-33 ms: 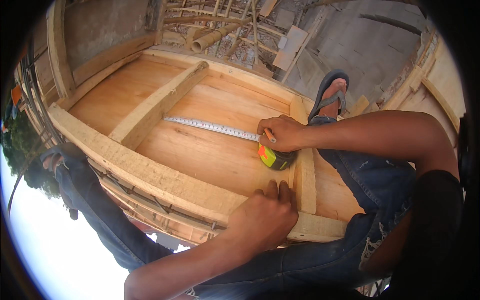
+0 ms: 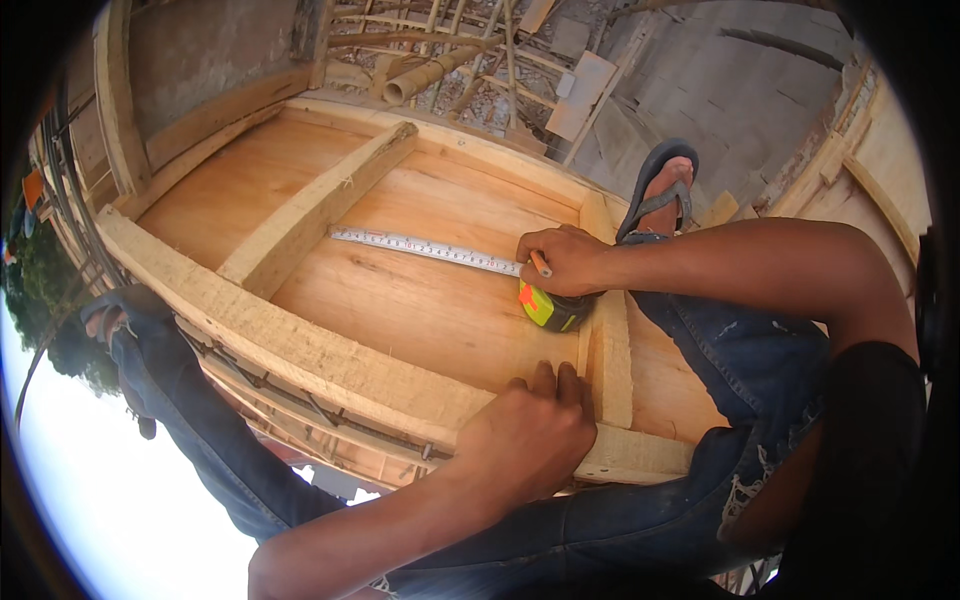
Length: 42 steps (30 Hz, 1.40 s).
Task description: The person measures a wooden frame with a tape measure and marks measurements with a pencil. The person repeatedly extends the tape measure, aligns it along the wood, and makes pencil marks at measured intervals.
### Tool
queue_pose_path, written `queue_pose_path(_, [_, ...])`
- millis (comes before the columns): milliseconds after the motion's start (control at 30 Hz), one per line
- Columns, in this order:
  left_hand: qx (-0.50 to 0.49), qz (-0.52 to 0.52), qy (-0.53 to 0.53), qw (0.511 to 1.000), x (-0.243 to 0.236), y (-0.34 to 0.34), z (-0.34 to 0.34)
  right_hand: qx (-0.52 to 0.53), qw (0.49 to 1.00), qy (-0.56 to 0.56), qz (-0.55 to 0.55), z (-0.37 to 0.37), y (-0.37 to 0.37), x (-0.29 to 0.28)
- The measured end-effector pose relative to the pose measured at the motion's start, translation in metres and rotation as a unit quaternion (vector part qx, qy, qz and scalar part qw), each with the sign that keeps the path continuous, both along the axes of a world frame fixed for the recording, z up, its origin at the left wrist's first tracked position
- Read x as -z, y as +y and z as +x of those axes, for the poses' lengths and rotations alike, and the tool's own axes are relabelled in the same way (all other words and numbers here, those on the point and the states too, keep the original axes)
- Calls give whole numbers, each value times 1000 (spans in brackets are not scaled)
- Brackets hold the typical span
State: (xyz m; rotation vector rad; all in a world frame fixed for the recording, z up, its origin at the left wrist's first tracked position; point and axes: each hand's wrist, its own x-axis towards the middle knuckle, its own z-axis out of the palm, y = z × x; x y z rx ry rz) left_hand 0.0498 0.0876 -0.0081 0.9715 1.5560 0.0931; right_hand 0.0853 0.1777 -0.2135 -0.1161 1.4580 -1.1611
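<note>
My right hand is closed at the mouth of a lime-green and black tape measure, with an orange pencil sticking out between the fingers. From the case the white tape blade runs left across a plywood panel, reaching a wooden crosspiece. A second crosspiece stands just right of the case. My left hand is closed over the near wooden beam, its fingertips curled past the inner edge close to that second crosspiece. How the thumb sits is hidden.
My feet straddle the frame, one sandal at the far right side. Beyond lie bamboo poles and rubble. Steel rods run along the near outer edge, with open sky and trees below at left.
The tape measure and my right hand have shifted very slightly, and the pencil has tilted a little. My left hand stays in place.
</note>
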Motion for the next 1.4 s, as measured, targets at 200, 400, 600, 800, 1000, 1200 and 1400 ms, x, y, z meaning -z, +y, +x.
queue_pose_path(200, [-1,3,8,1000,3,-1,0,-24,999,0,35,10,-6,52])
queue_pose_path(400, [12,-44,-58,997,3,5,-7,-22,999,2,48,4,-8,65])
queue_pose_path(600, [24,-32,-33,999,5,3,-2,-4,996,-65,62,10,-6,79])
queue_pose_path(800, [18,-16,-25,999,5,2,-3,2,997,-58,54,12,-4,82])
queue_pose_path(1000, [26,-24,-31,999,5,2,-4,-40,998,-52,-12,10,1,73])
queue_pose_path(1200, [5,-15,-29,999,6,-1,-3,-66,986,-148,-44,-20,12,92])
queue_pose_path(1400, [-283,9,-98,954,8,-13,-67,-117,984,-73,-114,-44,34,119])
